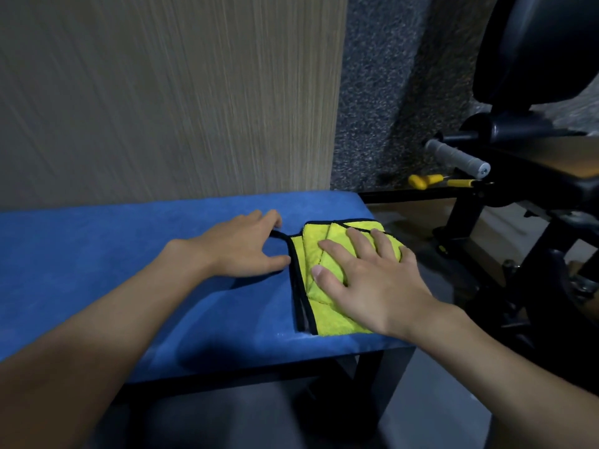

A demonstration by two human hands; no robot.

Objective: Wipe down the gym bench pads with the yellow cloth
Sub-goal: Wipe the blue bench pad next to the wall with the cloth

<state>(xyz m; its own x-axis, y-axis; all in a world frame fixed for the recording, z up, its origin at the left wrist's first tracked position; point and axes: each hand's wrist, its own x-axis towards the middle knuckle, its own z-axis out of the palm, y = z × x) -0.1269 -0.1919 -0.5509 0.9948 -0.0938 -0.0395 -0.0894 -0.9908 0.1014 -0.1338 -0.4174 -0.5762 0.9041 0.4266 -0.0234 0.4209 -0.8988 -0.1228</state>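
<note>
The blue bench pad [129, 254] runs long and flat, its napped, suede-like cover meeting a wood-grain panel [162, 92] along its far edge, while its near edge and rounded right end stand free. The yellow cloth [311, 254] lies folded on the pad's right end, plush and bordered with black trim [296, 280], its layers fanned so several corners show; its right side reaches almost to the pad's end. The right hand [372, 283] presses flat on the cloth, fingers straight and slightly spread, thumb out to the side. The left hand [240, 244] rests on the pad just left of the cloth, fingers loosely bent and apart, thumb tip touching the trim (whether any finger catches the trim's loose corner, I cannot tell). Left of both hands the pad stretches away uncovered. Off the pad's right end stands a black gym machine [534, 50] with smooth rounded padding, a ribbed grey handle [457, 155] and a yellow pin [421, 181], close beside the pad's corner. A square black leg [392, 384] drops beneath the pad's right end.
</note>
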